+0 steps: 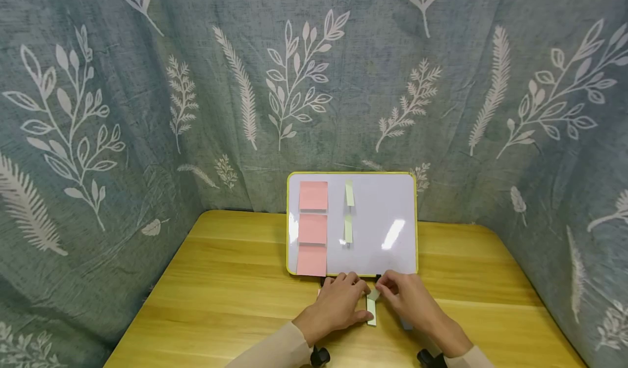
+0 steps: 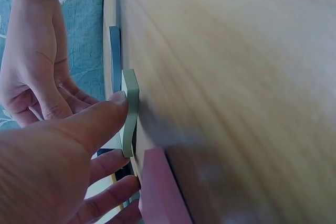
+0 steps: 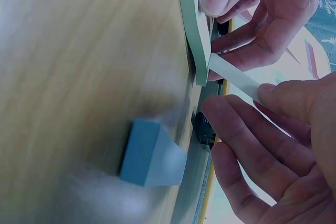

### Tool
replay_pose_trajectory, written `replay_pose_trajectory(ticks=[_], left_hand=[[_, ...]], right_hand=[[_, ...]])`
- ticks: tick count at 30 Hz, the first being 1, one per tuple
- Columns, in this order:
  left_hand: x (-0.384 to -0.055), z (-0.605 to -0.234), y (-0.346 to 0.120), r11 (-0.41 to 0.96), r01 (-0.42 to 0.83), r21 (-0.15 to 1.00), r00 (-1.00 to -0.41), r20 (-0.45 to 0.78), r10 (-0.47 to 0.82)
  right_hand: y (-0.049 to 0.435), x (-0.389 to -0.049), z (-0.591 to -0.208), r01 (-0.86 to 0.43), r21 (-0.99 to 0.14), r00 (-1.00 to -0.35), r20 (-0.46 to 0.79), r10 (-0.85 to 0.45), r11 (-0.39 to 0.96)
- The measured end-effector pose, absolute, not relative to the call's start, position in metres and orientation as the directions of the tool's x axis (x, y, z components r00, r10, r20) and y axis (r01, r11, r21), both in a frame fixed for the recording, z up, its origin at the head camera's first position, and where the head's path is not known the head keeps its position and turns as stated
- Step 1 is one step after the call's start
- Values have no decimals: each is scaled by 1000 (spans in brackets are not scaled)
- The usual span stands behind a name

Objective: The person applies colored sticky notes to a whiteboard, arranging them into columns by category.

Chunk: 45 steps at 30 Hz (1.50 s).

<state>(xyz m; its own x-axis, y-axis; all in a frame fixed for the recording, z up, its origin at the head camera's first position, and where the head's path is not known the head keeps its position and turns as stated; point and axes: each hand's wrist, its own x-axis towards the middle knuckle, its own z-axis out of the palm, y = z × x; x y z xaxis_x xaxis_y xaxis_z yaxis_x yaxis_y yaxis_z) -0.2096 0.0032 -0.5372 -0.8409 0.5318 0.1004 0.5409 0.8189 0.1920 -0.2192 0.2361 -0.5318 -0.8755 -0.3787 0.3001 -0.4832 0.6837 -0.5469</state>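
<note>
A narrow pad of pale green sticky notes lies on the table in front of the whiteboard. My left hand holds it, thumb on the near end and fingers around the far end. My right hand pinches the free end of the top green note between thumb and finger. That note is lifted at an angle, its other end still on the pad in the right wrist view. A blue pad sits to the right of the green one, partly under my right hand. Left of it is a pink pad.
A yellow-framed whiteboard leans at the back of the wooden table. Three pink notes are stuck in a column on its left side, with two green strips beside them. A patterned curtain hangs behind.
</note>
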Motion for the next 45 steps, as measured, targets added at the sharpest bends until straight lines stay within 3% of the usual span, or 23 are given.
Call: replay_pose_trajectory(ticks=[22, 35, 45], left_hand=[[-209, -532, 5, 827, 527, 193, -849, 95, 519], [-208, -534, 7, 835, 507, 213, -861, 78, 503], [-209, -535, 5, 832, 509, 220, -860, 76, 505]], right_hand=[[240, -230, -520, -409, -549, -911, 291, -293, 729], [242, -232, -516, -426, -535, -899, 342, -274, 730], [243, -229, -507, -457, -595, -880, 411, -239, 661]])
